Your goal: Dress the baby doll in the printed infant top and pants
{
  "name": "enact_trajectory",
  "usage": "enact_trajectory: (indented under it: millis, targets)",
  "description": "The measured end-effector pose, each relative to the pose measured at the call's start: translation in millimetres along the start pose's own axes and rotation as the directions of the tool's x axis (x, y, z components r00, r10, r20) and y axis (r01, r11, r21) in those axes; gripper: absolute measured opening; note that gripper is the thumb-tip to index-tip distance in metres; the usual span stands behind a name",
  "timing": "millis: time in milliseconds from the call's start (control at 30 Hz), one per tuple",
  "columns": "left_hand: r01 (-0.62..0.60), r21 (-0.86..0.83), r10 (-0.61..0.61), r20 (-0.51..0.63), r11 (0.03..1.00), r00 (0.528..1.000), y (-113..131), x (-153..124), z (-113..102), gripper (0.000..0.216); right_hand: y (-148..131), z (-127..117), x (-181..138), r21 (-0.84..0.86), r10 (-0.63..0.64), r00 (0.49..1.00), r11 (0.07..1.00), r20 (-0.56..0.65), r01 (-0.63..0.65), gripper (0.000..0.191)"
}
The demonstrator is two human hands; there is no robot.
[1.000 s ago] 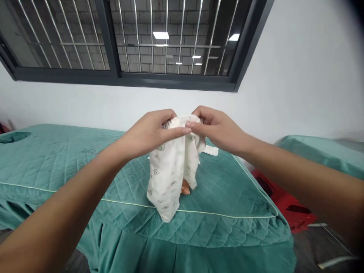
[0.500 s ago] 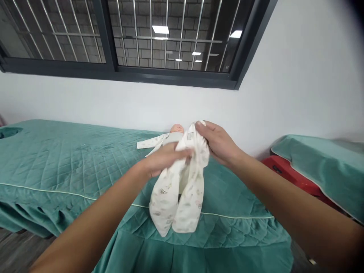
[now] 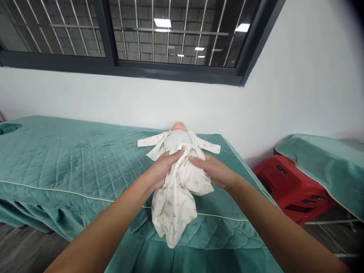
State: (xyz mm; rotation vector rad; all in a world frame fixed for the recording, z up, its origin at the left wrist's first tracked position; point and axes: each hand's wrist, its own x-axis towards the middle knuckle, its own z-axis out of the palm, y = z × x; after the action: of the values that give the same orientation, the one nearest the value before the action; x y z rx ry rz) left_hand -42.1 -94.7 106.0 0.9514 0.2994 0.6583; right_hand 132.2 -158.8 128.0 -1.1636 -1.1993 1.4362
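Note:
A baby doll (image 3: 179, 126) lies on its back on a green quilted bed (image 3: 71, 159), head toward the wall, in a white printed top with both sleeves spread out. Over its lower body lie white printed baby trousers (image 3: 174, 201), their legs hanging toward the bed's near edge. My left hand (image 3: 165, 167) grips the trousers' waistband on the left side of the doll's belly. My right hand (image 3: 212, 170) holds the waistband on the right side, fingers curled into the cloth. The doll's legs are hidden under the trousers.
A white wall with a barred dark window runs behind the bed. A red plastic stool (image 3: 290, 187) stands on the floor to the right, beside a second green-covered bed (image 3: 327, 163). The bed has a face hole (image 3: 8, 128) at far left.
Both hands have come down from chest height with the trousers and now hold them at the doll's waist. The doll's head and top, hidden before, have come into view.

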Motion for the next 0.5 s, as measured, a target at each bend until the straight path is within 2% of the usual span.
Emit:
enact_trajectory:
  millis: [100, 167, 267, 333, 400, 433, 500]
  targets:
    - [0.161, 0.173, -0.174, 0.058, 0.972, 0.983, -1, -9, -9, 0.050, -6, 7, 8, 0.227, -0.123, 0.973, 0.959, -0.196, 0.167, 0.038]
    - [0.211, 0.256, -0.243, 0.104, 0.944, 0.964, 0, -13, -16, 0.052, -6, 10, 10, 0.290, -0.122, 0.970, 0.940, -0.212, 0.182, 0.041]
    - [0.118, 0.178, -0.131, 0.064, 0.977, 0.989, 1, -13, -23, 0.049, 4, 11, 6, 0.250, -0.031, 0.992, 0.966, -0.119, 0.060, 0.046]
    - [0.045, 0.090, -0.045, -0.004, 0.995, 0.999, 0, -9, -26, 0.046, 14, 11, 1, 0.136, 0.039, 0.998, 0.990, 0.039, -0.044, 0.048]
    - [0.040, 0.045, -0.039, -0.027, 0.998, 0.999, -4, -6, -27, 0.044, 24, 12, -2, 0.001, 0.091, 0.978, 0.996, 0.190, -0.093, 0.047]
    - [0.057, 0.036, -0.056, -0.029, 0.998, 0.998, -7, -6, -28, 0.043, 28, 12, -2, -0.037, 0.097, 0.972, 0.995, 0.216, -0.091, 0.046]
    - [0.094, 0.022, -0.093, -0.040, 0.995, 0.995, -15, -8, -30, 0.044, 32, 13, 0, -0.013, 0.062, 0.988, 0.998, 0.139, -0.061, 0.044]
